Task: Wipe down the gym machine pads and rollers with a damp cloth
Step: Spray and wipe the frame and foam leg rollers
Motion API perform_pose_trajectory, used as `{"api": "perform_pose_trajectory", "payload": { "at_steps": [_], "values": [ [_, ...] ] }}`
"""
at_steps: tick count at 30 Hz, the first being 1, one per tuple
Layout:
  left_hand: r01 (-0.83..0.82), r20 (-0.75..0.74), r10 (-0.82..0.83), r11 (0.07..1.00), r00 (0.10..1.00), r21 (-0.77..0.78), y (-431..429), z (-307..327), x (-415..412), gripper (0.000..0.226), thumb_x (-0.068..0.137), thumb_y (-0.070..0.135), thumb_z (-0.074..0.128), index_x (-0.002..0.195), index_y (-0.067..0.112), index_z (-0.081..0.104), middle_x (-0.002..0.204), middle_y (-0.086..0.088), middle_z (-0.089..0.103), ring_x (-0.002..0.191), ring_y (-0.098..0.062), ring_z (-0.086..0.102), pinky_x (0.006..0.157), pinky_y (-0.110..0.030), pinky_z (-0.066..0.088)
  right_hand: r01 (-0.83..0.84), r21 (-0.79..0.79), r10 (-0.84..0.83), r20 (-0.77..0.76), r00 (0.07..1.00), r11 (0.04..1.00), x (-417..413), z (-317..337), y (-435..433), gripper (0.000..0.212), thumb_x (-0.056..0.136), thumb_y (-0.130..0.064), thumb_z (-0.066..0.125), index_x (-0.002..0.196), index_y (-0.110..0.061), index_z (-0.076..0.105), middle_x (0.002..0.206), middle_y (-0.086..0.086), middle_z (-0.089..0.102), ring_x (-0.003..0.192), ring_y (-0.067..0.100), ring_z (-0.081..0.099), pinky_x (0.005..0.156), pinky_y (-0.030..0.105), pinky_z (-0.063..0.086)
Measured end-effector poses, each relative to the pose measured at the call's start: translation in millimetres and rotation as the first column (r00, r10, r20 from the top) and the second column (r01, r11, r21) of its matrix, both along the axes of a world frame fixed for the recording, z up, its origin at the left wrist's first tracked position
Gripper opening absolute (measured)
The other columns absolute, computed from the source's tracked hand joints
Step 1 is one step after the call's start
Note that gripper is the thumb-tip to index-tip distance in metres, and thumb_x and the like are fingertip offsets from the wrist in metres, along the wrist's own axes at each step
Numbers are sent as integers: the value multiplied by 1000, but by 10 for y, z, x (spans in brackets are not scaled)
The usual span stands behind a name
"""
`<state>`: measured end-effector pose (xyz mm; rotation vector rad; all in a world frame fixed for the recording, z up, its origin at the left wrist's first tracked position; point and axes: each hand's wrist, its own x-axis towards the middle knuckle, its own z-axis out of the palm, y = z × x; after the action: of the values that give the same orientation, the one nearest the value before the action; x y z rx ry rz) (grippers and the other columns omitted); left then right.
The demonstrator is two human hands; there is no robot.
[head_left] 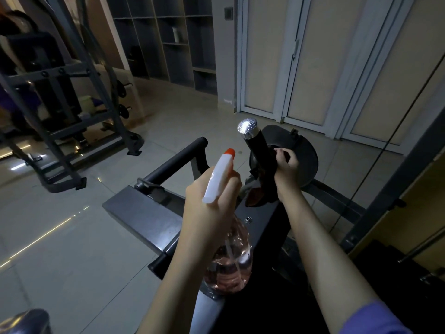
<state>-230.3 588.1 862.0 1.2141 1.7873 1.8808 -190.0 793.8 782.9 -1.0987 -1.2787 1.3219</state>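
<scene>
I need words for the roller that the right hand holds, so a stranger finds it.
Start at the dark frame mid-floor. A plain black bar sticks out on its left; the roller stands to the right. Only it has a shiny chrome cap.

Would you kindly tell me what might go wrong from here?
1. The spray bottle in the left hand points toward the roller; stray mist might wet the tiled floor and make it slippery.
2. The cloth hangs loose under the right hand and may slip off.
3. Dim light could hide missed patches.
</scene>
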Motion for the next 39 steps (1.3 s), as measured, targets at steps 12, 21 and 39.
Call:
{"api": "perform_pose_trajectory", "payload": {
  "at_steps": [12, 21, 39],
  "values": [
    [-31, -60, 31, 1000, 998, 3, -49, 27, 10, 20, 82, 18, 47, 78, -2, 49, 76, -23, 56, 74, -41, 55, 68, -54, 46, 129, 137, -134, 22, 991, 982, -135, -100, -256, 24, 100, -34, 33, 106, -21, 52, 109, 7, 59, 94, 21, 58, 74, 31, 44],
    [-35, -20, 36, 999, 999, 40, -77, -5, 51, 24, 85, 18, 47, 76, -4, 44, 73, -29, 48, 62, -37, 49, 59, -41, 37, -9, 88, 23, -152, 988, 996, -90, 513, -325, 22, 101, -32, 39, 115, -21, 52, 106, -10, 57, 89, -10, 52, 75, 7, 40],
    [-51, -103, 58, 996, 993, 71, -159, -34, 101, 20, 84, 17, 50, 70, 3, 52, 58, -3, 50, 52, -6, 41, 51, -17, 32, -183, 294, 174, 57, 983, 938, -136, 1081, -576, 26, 100, -28, 41, 114, -12, 57, 107, -3, 59, 101, 14, 53, 65, 10, 40]
  ]
}}
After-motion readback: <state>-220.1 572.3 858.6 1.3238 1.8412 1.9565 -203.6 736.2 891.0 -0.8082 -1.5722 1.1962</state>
